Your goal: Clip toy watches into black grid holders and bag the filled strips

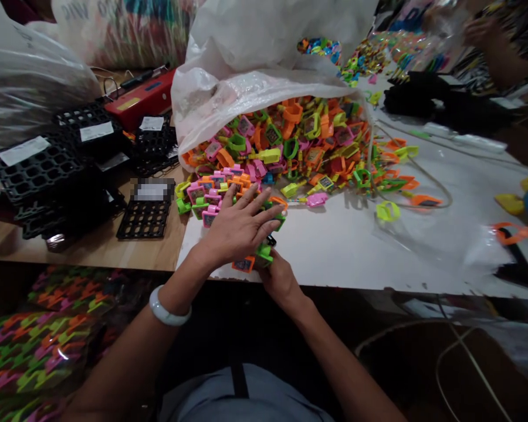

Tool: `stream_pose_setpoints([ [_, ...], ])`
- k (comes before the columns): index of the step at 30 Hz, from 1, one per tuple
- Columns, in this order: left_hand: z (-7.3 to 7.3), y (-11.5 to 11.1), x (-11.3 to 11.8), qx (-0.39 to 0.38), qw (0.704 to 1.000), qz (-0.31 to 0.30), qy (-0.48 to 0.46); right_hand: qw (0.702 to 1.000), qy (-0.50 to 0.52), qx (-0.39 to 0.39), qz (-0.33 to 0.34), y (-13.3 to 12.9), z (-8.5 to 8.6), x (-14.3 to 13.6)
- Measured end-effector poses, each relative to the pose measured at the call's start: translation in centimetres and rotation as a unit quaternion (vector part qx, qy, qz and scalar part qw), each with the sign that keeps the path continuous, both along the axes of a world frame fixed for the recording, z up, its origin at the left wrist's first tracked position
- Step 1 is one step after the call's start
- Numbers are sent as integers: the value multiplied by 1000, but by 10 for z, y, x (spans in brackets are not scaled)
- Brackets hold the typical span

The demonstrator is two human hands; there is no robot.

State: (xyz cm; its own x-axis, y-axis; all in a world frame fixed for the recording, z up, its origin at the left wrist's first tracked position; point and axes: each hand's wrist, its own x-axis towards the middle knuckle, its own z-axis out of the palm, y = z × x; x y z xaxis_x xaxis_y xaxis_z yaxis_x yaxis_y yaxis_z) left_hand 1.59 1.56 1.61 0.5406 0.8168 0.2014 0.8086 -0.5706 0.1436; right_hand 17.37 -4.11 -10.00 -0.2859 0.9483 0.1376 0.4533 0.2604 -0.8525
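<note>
My left hand (242, 225) lies palm down with its fingers spread over a close-packed block of small plastic toy watches (198, 196) in pink, orange, green and yellow. It rests on their tops. Just below and to the right, my right hand (281, 280) is closed at the near right corner of this block, by a green toy watch (264, 254). A bit of black tray (271, 240) shows between the hands; most of it is hidden under the watches. The right fingertips are partly out of sight. Behind, many loose toy watches (317, 138) spill from a big white sack (255, 88).
Black trays with white labels (39, 158) are stacked at left; one labelled tray (145, 217) lies nearer. A red box (143, 97) stands behind them. Packed colourful trays (39, 346) sit below the table's left edge. Cables (440, 187) cross the white tabletop (334, 252). Another person's hand (481, 32) is far right.
</note>
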Motion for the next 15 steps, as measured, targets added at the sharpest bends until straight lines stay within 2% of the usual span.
stream_pose_setpoints([
  [4, 0, -2, 1, -2, 1000, 3, -4, 998, -29, 3, 47, -1, 10, -4],
  [6, -1, -2, 2, 4, 1000, 5, -1, 997, -29, -16, 75, 4, 13, 6],
  [8, -3, -2, 2, 10, 1000, 4, 2, 997, -28, -19, 68, 20, 17, 24],
  [10, -4, -2, 2, 15, 1000, 1, 2, 999, -42, 16, -13, 47, 22, 43],
  [12, -4, -2, 2, 18, 1000, 1, 1, 986, -93, 68, -119, 81, 26, 57],
  [14, -4, -2, 2, 19, 1000, 6, 2, 966, -171, 83, -177, 109, 28, 64],
  [15, -4, -2, 2, 18, 1000, 9, 3, 958, -207, 78, -181, 118, 27, 66],
])
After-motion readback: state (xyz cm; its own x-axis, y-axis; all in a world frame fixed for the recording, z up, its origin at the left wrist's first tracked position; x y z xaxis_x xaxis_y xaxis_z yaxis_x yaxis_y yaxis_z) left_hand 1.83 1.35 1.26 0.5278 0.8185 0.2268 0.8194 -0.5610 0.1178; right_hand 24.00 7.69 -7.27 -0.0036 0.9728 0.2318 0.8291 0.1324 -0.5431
